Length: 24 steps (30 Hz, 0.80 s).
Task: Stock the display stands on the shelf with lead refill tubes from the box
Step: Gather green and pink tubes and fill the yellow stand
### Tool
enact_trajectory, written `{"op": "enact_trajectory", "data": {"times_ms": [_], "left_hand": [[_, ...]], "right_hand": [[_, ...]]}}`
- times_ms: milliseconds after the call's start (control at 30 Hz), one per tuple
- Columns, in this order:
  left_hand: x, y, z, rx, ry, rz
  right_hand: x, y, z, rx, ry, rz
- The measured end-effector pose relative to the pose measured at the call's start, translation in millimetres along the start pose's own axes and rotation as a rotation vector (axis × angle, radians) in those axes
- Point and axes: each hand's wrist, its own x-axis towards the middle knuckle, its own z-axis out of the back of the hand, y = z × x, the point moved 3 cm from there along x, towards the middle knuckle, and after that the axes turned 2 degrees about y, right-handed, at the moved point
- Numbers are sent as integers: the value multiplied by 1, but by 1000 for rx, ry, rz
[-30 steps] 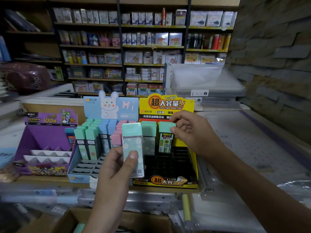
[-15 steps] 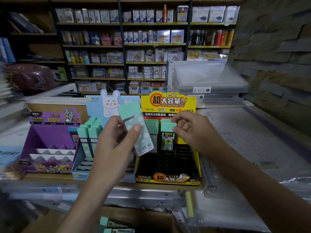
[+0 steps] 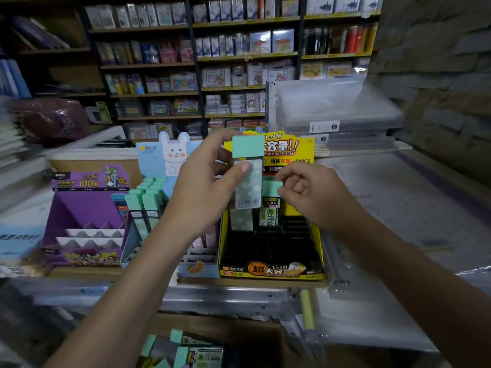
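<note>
Left hand (image 3: 204, 192) grips a mint tube (image 3: 251, 187), right hand (image 3: 312, 199) curled against racked tube (image 3: 269, 209), pinch unclear, box (image 3: 252, 333) cropped.

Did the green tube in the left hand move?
Yes. The tube rose and went right, now up by the header of the yellow stand.

The one camera is sitting on the person's head, looking forward and a little downward, and facing the counter shelf (image 3: 111, 272) almost square on. It is working at close range: both forearms are coming in from the bottom edge, and the left hand (image 3: 210, 187), the refill tube (image 3: 248, 181) it is gripping and the right hand (image 3: 313, 197) are filling the middle. The wide lens is also catching the cardboard box (image 3: 239, 330) along the bottom edge, the far shelves (image 3: 239, 55) along the top and the stone wall (image 3: 438, 62) at right.
</note>
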Motion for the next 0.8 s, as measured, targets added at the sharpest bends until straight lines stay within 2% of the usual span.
{"op": "enact_trajectory", "data": {"times_ms": [233,600,800], "left_hand": [[14,7,2,181,172,-10],[8,15,6,415,254,-85],[2,18,16,374,292,-49]], "right_hand": [[0,-1,1,12,-18,3],[2,-3,1,45,-34,-2],[1,-2,2,42,-39,3]]}}
